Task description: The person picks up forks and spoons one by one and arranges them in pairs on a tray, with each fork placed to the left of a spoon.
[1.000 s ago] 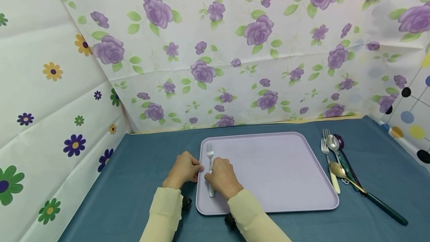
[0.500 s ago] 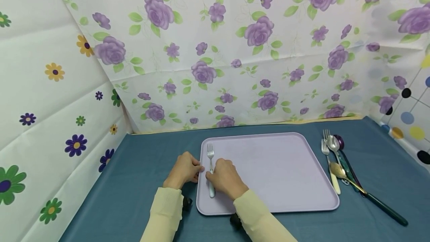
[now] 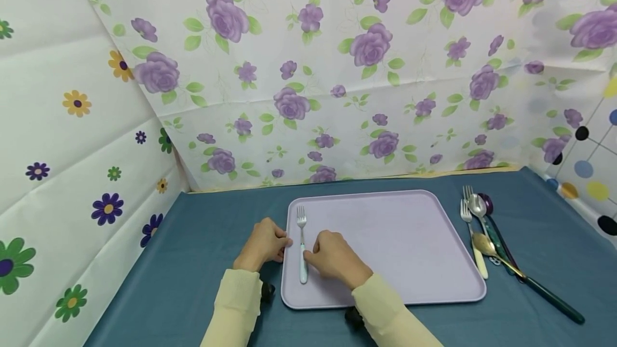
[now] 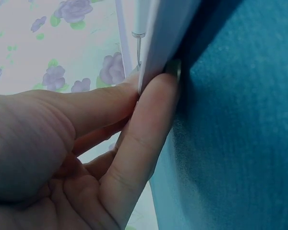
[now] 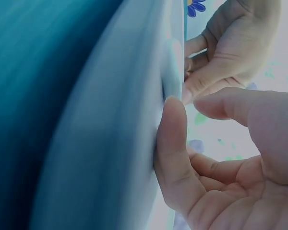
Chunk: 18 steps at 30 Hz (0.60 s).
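Left sleeve (image 3: 236, 304): pale yellow, plain, left of the tray (image 3: 395, 245)
Right sleeve (image 3: 391, 310): matching pale yellow, creased, across the tray's near edge
Left wrist piece (image 3: 267, 292): small, black, left of the tray
Right wrist piece (image 3: 354, 317): black, before the tray

Lettering, numbers, signs — none can be read.

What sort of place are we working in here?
Probably a staged tabletop booth, not a real kitchen: patterned sheets for walls, a blue cloth, and a tray with cutlery beside it.
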### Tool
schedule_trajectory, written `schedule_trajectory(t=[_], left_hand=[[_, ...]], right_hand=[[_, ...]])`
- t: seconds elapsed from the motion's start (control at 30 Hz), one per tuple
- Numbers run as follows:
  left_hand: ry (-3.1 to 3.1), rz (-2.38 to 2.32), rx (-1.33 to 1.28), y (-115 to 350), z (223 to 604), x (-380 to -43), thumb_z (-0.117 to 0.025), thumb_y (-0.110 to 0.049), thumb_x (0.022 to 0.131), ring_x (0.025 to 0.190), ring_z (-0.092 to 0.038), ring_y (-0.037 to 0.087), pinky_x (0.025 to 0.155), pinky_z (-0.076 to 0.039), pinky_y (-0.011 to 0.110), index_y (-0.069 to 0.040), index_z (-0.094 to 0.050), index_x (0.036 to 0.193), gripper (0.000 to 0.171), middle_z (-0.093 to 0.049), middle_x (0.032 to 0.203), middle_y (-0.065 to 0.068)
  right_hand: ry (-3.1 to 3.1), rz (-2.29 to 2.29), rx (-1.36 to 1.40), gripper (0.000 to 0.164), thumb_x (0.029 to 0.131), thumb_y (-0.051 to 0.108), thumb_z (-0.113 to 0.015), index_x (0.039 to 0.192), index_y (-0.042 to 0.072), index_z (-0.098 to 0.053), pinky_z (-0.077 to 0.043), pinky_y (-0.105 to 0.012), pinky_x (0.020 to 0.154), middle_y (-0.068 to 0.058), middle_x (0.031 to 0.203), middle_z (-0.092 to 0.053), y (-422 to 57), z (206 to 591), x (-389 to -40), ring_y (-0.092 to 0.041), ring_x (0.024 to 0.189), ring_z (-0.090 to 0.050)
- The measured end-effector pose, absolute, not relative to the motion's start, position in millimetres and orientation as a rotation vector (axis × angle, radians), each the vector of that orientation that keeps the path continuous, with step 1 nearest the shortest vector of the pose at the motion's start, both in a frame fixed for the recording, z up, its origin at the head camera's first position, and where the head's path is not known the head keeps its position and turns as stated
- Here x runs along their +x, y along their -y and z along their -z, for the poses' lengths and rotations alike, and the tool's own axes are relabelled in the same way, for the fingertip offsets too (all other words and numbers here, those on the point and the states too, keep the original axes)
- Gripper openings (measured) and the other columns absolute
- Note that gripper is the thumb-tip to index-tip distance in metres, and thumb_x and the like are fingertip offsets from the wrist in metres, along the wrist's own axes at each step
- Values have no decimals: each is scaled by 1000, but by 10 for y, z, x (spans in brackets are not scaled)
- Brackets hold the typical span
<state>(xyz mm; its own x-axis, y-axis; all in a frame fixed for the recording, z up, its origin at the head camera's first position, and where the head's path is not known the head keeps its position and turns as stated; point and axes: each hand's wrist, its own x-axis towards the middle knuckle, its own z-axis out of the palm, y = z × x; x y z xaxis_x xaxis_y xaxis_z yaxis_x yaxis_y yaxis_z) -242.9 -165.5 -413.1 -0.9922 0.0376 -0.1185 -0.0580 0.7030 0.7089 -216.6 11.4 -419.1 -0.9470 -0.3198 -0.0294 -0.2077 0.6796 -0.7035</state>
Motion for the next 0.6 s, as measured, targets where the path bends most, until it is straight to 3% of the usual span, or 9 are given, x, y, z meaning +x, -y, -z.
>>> schedule_trajectory(t=[0.4,0.6], left_hand=[[-2766,-1175,-36,1639,4118,-2412,-68,-3,87,55,-64,15,51,-58,30,3,-75,94,11,-68,75,12],[-2769,-1163,-47,1647,4117,-2415,-68,-2,87,54,-63,15,51,-58,29,3,-75,93,10,-68,76,11]], right_hand=[[-2740,1099,-474,25,88,24,-66,68,11,-61,-47,-28,49,3,46,-56,-398,4171,-2112,-11,42,-54],[-2728,1101,-511,20,88,22,-66,74,8,-61,-49,-28,52,2,52,-58,-560,4144,-2077,-10,44,-55]])
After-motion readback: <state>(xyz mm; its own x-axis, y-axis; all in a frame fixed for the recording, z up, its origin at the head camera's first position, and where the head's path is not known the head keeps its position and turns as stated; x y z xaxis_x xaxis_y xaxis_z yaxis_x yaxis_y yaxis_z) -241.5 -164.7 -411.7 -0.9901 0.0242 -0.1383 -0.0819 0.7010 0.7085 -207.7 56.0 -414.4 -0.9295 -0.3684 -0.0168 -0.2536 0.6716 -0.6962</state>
